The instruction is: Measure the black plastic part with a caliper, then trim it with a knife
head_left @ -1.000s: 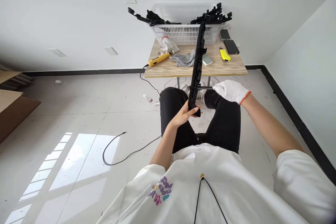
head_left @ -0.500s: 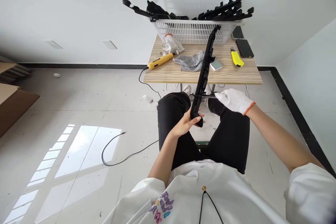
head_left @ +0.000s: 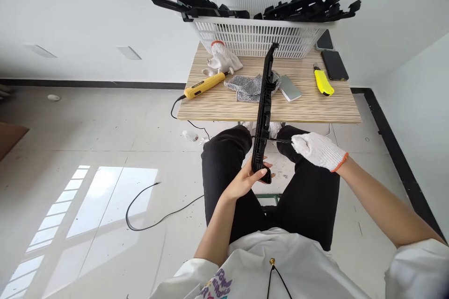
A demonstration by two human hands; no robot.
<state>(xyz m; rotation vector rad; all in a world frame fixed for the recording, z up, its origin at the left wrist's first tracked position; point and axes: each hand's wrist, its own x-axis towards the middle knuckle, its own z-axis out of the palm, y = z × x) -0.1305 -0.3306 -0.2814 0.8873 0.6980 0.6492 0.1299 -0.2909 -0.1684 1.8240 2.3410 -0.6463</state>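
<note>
My bare left hand [head_left: 245,181] is closed around the lower end of a long black plastic strip [head_left: 262,121]. The strip has ribs and clips along its length and stands almost upright in view, its far tip in front of the basket. My right hand [head_left: 318,150] wears a white knitted glove with an orange cuff. Its fingers are closed on a thin dark rod-like tool [head_left: 282,140] that crosses the strip's lower half. Whether the tool lies under or against the strip, I cannot tell. The exact kind of tool is too small to make out.
On the wooden table [head_left: 217,113] are a white basket [head_left: 256,39] of similar black strips, a spare glove [head_left: 224,58], a yellow corded tool [head_left: 205,86], a grey cloth [head_left: 245,88], a pale green notepad [head_left: 290,88], a yellow utility knife [head_left: 323,81] and two phones. A cable [head_left: 154,224] lies on the floor.
The strip has tilted to a more upright angle, its far tip shifting left. Both hands sit slightly lower in view, still holding the same things. The table and basket appear larger.
</note>
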